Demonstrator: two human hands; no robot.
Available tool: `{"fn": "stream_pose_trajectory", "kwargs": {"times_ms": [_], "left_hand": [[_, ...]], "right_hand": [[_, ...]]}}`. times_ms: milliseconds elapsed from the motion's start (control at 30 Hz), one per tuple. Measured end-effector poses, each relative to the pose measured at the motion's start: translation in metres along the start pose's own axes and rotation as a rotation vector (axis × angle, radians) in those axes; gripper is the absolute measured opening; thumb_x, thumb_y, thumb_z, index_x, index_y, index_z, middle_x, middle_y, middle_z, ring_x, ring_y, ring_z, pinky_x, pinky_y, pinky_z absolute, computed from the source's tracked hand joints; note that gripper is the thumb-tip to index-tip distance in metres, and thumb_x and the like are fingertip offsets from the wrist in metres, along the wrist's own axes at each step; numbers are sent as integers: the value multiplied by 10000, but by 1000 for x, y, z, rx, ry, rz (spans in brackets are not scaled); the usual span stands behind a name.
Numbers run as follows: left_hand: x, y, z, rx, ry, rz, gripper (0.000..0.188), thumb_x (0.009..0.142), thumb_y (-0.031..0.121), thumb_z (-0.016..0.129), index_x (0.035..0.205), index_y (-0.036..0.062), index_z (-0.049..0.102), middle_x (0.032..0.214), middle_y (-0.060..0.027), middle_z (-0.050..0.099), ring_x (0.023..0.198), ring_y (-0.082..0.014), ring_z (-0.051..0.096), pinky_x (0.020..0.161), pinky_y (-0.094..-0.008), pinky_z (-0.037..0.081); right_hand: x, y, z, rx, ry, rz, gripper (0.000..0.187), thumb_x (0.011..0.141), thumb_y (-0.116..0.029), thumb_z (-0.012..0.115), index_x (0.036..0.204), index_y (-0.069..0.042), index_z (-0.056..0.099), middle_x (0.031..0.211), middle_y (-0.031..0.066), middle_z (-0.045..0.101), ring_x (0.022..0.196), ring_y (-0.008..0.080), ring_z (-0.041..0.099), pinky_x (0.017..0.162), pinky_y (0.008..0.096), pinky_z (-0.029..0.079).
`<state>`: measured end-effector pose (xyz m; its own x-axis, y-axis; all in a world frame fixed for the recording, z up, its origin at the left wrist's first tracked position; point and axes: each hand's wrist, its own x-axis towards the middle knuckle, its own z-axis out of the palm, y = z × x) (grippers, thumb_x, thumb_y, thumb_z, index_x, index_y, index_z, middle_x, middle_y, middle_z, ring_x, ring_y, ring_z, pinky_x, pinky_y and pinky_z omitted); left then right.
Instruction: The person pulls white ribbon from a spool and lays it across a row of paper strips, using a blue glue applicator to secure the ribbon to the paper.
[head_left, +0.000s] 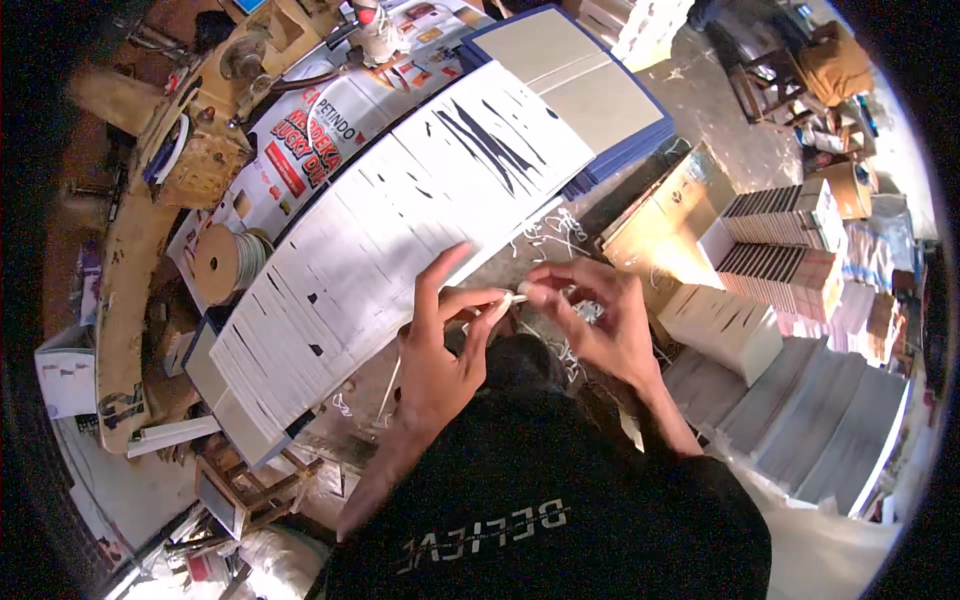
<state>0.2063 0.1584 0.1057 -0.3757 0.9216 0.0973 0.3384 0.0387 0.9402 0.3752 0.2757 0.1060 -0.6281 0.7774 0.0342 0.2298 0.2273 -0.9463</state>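
Held up in front of my chest, a small white strip [517,296] runs between my two hands. My left hand [443,345] pinches one end between thumb and fingers, with the index finger raised. On the other end, the fingertips of my right hand [608,312] are closed. A thin pale strand [391,388] hangs beside my left wrist; where it leads is hidden. Just beyond the hands lies a long row of white paper blocks [375,235], packed side by side, with dark gaps and marks along it. Beige boards with blue edges [560,62] extend at its far end.
A spool of white cord or ribbon [228,262] stands left of the row on a printed sheet [300,150]. White scraps [560,232] litter the floor. At right are a cardboard box [690,200], stacked books [780,270] and grey paper stacks [815,415].
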Motion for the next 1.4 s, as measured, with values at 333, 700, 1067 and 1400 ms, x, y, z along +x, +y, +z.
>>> {"fn": "stream_pose_trajectory", "kwargs": {"times_ms": [333, 700, 1067, 1400], "left_hand": [[17, -14, 35, 30, -36, -23, 666, 942, 35, 656, 1518, 47, 321, 1009, -130, 757, 967, -233, 737, 872, -371, 551], [53, -30, 48, 32, -51, 22, 823, 880, -56, 656, 1555, 55, 198, 993, -172, 753, 978, -315, 732, 848, -400, 564], [56, -38, 46, -113, -99, -17, 939, 885, -36, 669, 1582, 58, 46, 1008, -182, 752, 964, -312, 739, 847, -373, 587], [51, -50, 44, -59, -86, -211, 639, 901, 44, 707, 1463, 14, 404, 969, -178, 755, 920, -279, 743, 811, -355, 587]], "right_hand": [[20, 30, -18, 41, -91, 41, 212, 862, -17, 739, 1072, 4, 741, 946, 112, 748, 826, 163, 706, 687, 283, 567], [44, 46, -26, 34, -62, 50, 179, 866, 6, 746, 1045, 10, 737, 939, 100, 754, 807, 131, 696, 642, 260, 555], [46, 55, -23, -16, -36, -32, 170, 858, 12, 753, 1019, -41, 773, 928, 67, 755, 795, 120, 701, 589, 248, 547], [52, 60, -23, -49, -99, -211, 254, 787, 135, 689, 989, -10, 737, 890, 103, 725, 738, 157, 678, 575, 281, 541]]}}
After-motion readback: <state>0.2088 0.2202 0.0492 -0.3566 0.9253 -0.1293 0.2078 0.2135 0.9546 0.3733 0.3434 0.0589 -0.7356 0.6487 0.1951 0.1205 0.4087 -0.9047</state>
